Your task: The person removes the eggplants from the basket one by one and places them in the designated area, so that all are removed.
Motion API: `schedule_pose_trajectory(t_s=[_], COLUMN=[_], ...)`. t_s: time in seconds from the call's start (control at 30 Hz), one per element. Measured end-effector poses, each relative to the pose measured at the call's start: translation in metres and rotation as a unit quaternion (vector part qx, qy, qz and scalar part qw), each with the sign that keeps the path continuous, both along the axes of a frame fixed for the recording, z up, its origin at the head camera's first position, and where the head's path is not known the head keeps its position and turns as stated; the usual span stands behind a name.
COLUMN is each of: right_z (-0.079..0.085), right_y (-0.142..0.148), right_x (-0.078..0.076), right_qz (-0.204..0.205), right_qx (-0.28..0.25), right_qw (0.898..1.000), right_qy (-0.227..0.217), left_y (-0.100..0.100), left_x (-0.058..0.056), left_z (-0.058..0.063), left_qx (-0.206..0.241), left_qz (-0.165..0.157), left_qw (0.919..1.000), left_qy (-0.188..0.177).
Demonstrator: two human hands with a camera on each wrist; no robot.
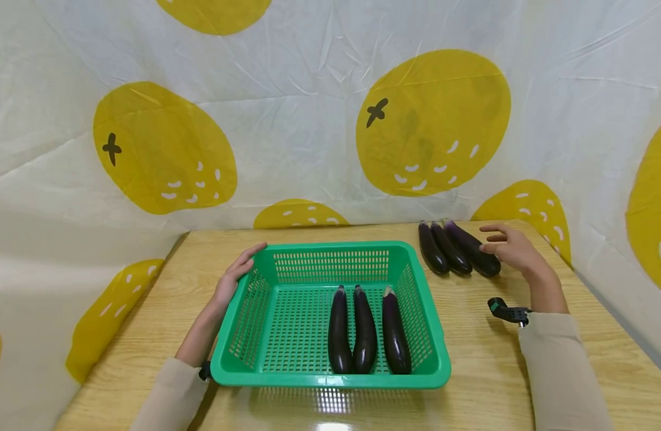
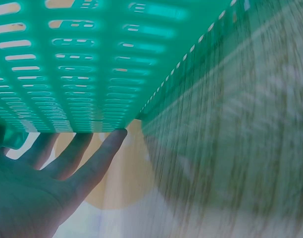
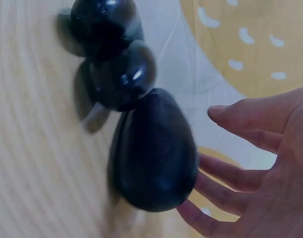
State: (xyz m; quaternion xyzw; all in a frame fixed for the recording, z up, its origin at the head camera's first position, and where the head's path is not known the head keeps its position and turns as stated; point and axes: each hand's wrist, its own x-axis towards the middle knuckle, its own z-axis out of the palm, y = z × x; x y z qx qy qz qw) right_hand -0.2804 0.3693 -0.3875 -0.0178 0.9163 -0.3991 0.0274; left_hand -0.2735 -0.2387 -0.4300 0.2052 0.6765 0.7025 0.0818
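The green plastic basket [image 1: 330,380] holds three dark purple eggplants [image 1: 396,341] lying side by side in its right half. At its far left corner my left hand [image 1: 230,281] holds the rim, and in the left wrist view several fingers [image 2: 99,156] lie against the outside of the slotted wall. Three more eggplants [image 1: 432,248] lie close together on the table, beyond the basket's right side. My right hand [image 1: 515,248] is beside the rightmost eggplant [image 3: 156,153], thumb raised and fingers spread. In the right wrist view its fingertips reach the eggplant's edge, partly hidden behind it.
Under everything is a light wood table [image 1: 486,371]. A white cloth with yellow fruit prints [image 1: 308,149] hangs along its back and sides. A small black wrist mount [image 1: 508,311] sticks out from the right sleeve.
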Motion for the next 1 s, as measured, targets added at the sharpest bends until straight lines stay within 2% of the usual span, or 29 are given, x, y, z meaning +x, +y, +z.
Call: schedule_pose_trajectory(t_s=[0.17,0.4,0.63,0.87,1.0], right_z=[0.012,0.027,0.042,0.061,0.066], right_y=[-0.007,-0.021,-0.035,-0.051,-0.058], right_x=[0.003,0.006,0.011,0.02,0.024], right_qz=[-0.01,-0.014,-0.011,0.005,0.008], right_qx=[0.013,0.001,-0.023,-0.045,-0.046], right_qw=[0.999,0.996,0.993,0.988,0.988], right_qy=[0.038,0.092,0.117,0.145,0.147], left_y=[0.0,0.0,0.001,0.002,0.001], left_x=[0.0,0.0,-0.003,-0.002,-0.001], left_z=[-0.001,-0.001,-0.001,-0.001,-0.002], left_qx=[-0.001,0.0,-0.007,-0.012,-0.022], left_qz=[0.0,0.0,0.0,0.008,0.014], left_qw=[1.0,1.0,0.9999,0.9999,0.9996], left_qy=[0.0,0.002,0.008,-0.003,0.013])
